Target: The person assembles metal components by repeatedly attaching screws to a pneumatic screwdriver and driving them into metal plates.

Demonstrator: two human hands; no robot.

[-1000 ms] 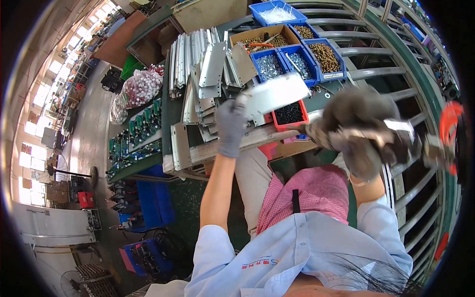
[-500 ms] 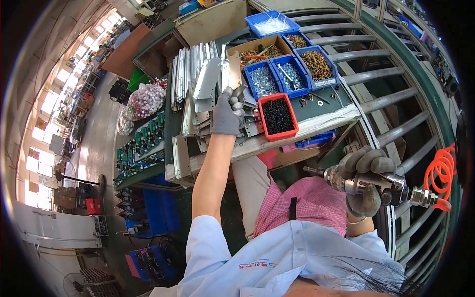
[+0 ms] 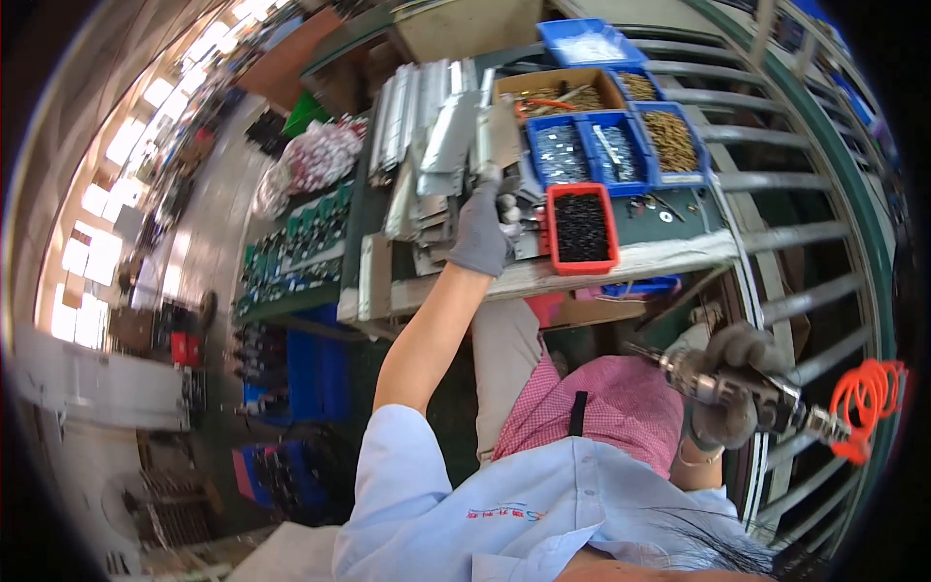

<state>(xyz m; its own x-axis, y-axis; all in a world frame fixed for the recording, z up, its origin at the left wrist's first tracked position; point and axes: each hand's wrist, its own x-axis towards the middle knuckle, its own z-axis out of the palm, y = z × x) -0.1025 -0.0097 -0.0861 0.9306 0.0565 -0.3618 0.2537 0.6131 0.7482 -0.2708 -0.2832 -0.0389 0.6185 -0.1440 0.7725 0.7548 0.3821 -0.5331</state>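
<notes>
My left hand (image 3: 482, 235), in a grey glove, reaches to the bench among a pile of thin metal brackets (image 3: 448, 144). Its fingers are curled round the lower end of a metal bracket (image 3: 500, 138); motion blur and the fingers hide part of the grip. Close to the right of this hand stands a red bin of black screws (image 3: 581, 229). At the right, off the bench's front edge, my gloved right hand (image 3: 729, 388) is closed around a metal air screwdriver (image 3: 703, 386). The tool's bit points left, and an orange coiled hose (image 3: 866, 403) joins its rear end.
Blue bins (image 3: 669, 142) of brass-coloured and silver screws stand behind the red bin, with a cardboard box (image 3: 606, 83) beside them. Washers and loose bits (image 3: 665, 217) lie near the bench edge. A roller conveyor (image 3: 776, 181) runs along the right. Green circuit boards (image 3: 296, 242) fill a lower left shelf.
The whole view has swung, so the bench appears farther right and slightly higher. My right hand and the screwdriver have tipped, hose end lower. My left hand stays at the brackets.
</notes>
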